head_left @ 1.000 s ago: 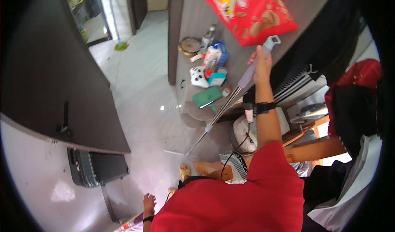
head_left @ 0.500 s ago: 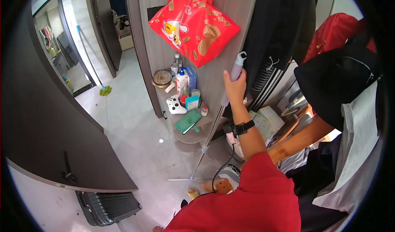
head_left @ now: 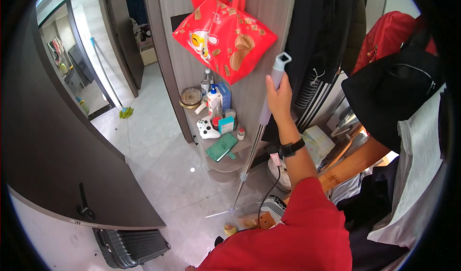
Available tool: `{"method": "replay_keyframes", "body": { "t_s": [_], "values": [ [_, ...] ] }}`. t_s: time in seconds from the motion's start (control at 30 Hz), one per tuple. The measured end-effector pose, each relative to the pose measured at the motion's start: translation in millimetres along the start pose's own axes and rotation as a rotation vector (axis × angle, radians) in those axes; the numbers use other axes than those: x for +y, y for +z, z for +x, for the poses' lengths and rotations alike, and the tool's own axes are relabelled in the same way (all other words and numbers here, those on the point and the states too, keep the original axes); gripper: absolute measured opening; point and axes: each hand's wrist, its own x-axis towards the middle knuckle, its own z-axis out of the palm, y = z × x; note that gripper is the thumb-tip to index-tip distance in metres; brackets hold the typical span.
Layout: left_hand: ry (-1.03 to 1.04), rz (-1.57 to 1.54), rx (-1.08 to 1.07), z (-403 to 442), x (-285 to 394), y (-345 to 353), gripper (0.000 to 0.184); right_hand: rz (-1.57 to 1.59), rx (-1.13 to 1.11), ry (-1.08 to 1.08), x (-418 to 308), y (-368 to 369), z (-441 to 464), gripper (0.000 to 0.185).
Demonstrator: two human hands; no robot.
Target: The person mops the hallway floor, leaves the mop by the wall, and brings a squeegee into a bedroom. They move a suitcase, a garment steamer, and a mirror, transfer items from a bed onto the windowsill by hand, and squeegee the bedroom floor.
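My right hand [head_left: 279,96], with a black watch [head_left: 291,148] on the wrist, is closed around the lilac grip of a long-handled floor squeegee [head_left: 248,160]. Its grey end cap with a hanging hole sticks up above my thumb. The silver pole slants down to a thin, flat head [head_left: 218,214] at the floor; its exact kind is hard to make out. Of my left hand [head_left: 190,268], only a sliver of skin seems to show at the bottom edge, its fingers hidden.
A red bag [head_left: 225,36] hangs left of the grip. Below it, a corner shelf holds bottles, a white game controller [head_left: 208,128] and a green case [head_left: 222,146]. A black suitcase [head_left: 132,247] lies behind the dark door [head_left: 62,127]. A green mop [head_left: 126,112] leans by the far doorway.
My right hand, still around the grip, has shifted slightly right and the grip's end has tipped toward me. The squeegee head sits a little further right and lower in view, as the whole view shifts slightly.
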Motion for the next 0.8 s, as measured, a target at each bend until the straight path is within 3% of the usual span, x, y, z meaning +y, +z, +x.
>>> {"method": "replay_keyframes", "body": {
  "t_s": [0.1,0.17,0.23,0.33,0.5,0.63,0.8],
  "values": [
    [0.012,0.036,0.000,3,8,-1,0.046,0.046,-0.118,-0.004,-20,8,14,0.044],
    [0.030,0.061,0.000,7,13,-2,0.046,-0.030,-0.017,-0.068,-20,26,14,0.050],
    [0.045,0.084,0.008,12,13,-3,0.046,-0.031,-0.053,-0.015,-5,39,2,0.061],
    [0.069,0.121,0.031,15,5,-9,0.047,-0.226,0.094,-0.185,4,52,-16,0.075],
    [0.110,0.209,0.122,5,-59,-22,0.048,-0.464,0.153,-0.445,-25,48,-25,0.069],
    [0.032,0.048,0.191,-6,-88,-12,0.049,-0.329,0.104,-0.508,-50,57,-59,0.055],
    [-0.004,-0.115,0.303,-24,-87,-19,0.048,0.024,-0.166,-0.468,-118,85,-134,0.050]
  ]
}}
